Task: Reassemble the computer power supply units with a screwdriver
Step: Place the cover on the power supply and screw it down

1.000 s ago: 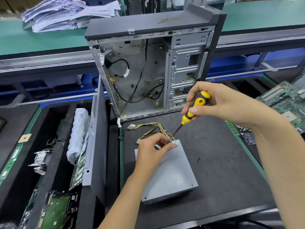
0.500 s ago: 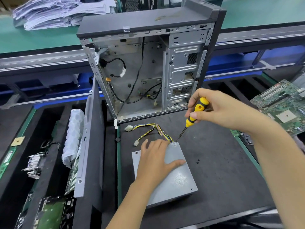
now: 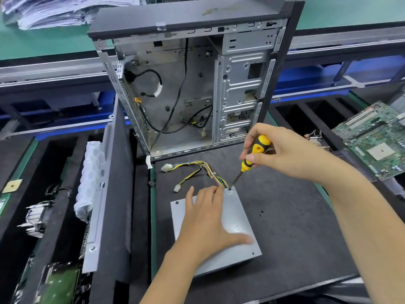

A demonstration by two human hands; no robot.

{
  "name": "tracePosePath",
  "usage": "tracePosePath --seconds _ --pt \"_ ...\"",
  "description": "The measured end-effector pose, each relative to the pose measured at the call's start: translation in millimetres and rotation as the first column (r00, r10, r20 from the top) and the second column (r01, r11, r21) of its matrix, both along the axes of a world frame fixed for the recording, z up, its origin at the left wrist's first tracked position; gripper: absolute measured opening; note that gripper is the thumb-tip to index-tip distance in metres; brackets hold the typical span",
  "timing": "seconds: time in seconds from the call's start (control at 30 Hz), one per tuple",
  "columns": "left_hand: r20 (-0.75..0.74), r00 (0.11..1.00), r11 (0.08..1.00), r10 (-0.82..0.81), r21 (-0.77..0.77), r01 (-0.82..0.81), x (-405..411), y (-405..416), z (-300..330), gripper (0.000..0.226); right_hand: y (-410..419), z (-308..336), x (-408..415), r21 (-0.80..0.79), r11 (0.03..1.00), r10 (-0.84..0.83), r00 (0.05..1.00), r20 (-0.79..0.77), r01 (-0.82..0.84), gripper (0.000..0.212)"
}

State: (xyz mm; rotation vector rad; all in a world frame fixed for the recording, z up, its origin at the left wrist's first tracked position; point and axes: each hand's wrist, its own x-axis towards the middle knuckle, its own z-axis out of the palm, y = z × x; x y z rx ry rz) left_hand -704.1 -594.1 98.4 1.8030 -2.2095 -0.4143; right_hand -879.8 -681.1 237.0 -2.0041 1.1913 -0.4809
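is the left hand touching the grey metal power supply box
Touching. The head view shows the left hand lying flat, fingers spread, pressed on the lid of the grey metal power supply box.

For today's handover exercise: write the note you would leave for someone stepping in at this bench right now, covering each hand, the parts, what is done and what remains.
Left hand: flat on the power supply lid, pressing it steady.
Right hand: grips the screwdriver, tip in the lid's far right corner screw.
The power supply lies on the black mat before the open computer case, wires trailing behind.
Done: lid on.
Left: finish this screw; two loose screws wait on the mat to the right; the near right hole looks empty.
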Motion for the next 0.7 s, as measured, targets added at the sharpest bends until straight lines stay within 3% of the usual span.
tracePosePath --seconds 0.07,0.17,0.37,0.7 --pt "0.062 0.995 0.993 -0.081 0.09 0.075 -1.0 6.8 -0.8 0.153 -0.1 0.2 0.1 -0.007 1.0 -0.001 1.0 -0.006 0.001 0.015" --pt "0.118 0.976 0.962 -0.182 0.227 0.152 1.4 10.1 1.9 0.166 -0.1 -0.2 0.6 -0.015 1.0 -0.004 1.0 -0.006 0.003 0.014" --pt "0.248 0.946 0.962 -0.21 0.223 0.155 -1.1 13.6 9.2 0.149 -0.5 -1.0 -0.3 -0.001 1.0 -0.016 1.0 0.003 0.016 0.014" --pt "0.283 0.94 0.972 -0.193 0.188 0.143 -5.9 16.7 4.3 0.144 0.7 5.2 -5.4 -0.019 0.999 -0.032 0.999 0.034 0.033 0.013"
